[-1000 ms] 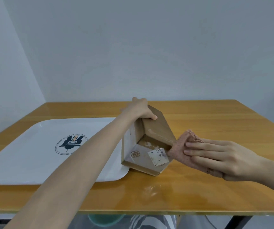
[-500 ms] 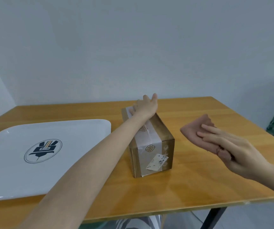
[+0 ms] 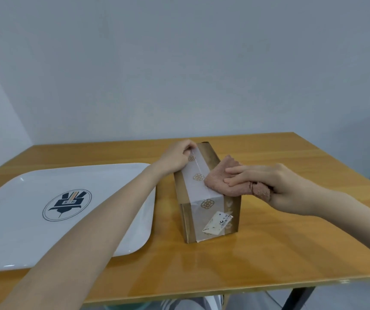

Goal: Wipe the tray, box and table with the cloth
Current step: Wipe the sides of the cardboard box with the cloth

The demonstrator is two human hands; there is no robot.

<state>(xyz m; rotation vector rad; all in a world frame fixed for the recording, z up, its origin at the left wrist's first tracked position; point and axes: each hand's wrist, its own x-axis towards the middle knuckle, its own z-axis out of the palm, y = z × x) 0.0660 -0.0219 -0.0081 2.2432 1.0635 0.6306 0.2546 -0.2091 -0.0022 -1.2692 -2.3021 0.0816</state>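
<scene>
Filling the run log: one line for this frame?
phase: box top | left hand: grips box | right hand: holds cloth on box | tray: beside box, on table

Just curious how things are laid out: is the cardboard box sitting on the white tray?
No, the box stands on the wooden table, to the right of the tray with a gap between them.

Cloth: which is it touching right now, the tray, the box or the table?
The box: the right hand presses the cloth on the right side of its top. The white tray lies apart at left.
</scene>
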